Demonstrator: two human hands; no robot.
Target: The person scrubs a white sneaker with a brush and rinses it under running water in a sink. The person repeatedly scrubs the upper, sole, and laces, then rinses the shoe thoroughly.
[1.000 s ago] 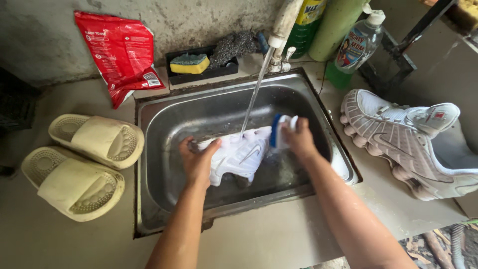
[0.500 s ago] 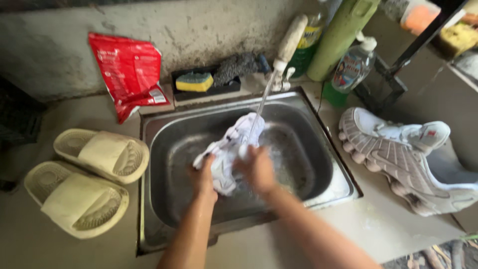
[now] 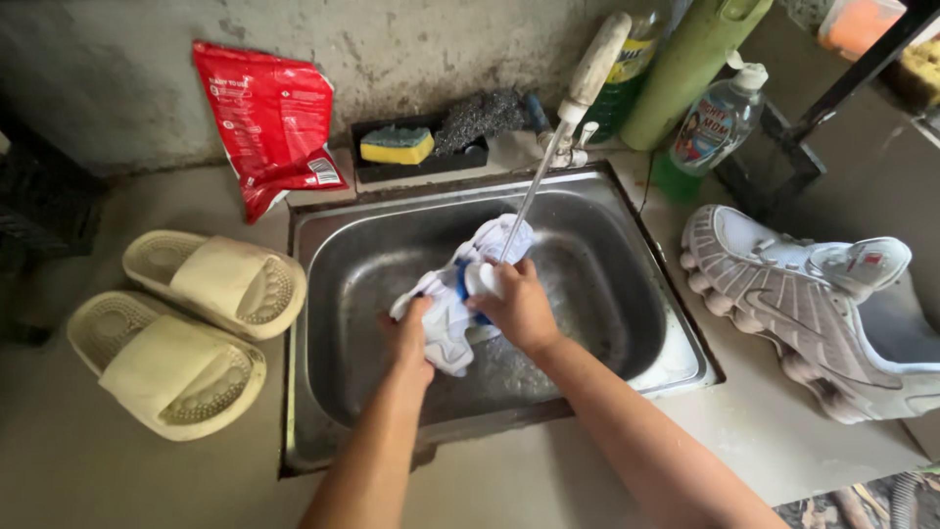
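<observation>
Head view, looking down: washing a white cloth [image 3: 452,312] in a steel sink [image 3: 323,392], under a thin stream of water from the tap [image 3: 587,73]. Left hand [image 3: 409,338] closed on the cloth's lower-left side, fingers curled into the fabric. Right hand [image 3: 514,304] gripping the cloth's upper right, and pressing a blue-and-white brush [image 3: 477,282] against it; most of the brush hidden by the fingers. Cloth bunched near the middle of the basin, its top end just under the water stream.

Left of the sink, a pair of cream slides [image 3: 186,328] lying side by side on the counter. Behind them, a red plastic packet [image 3: 269,122] leaning on the wall. On the ledge behind the basin, a yellow-and-green sponge [image 3: 396,145] beside a dark scouring pad [image 3: 475,118]. Right of the tap, a green bottle [image 3: 690,64] and a clear pump bottle [image 3: 715,122]. On the counter right of the sink, a white sneaker [image 3: 813,304] on its side, sole toward the basin.
</observation>
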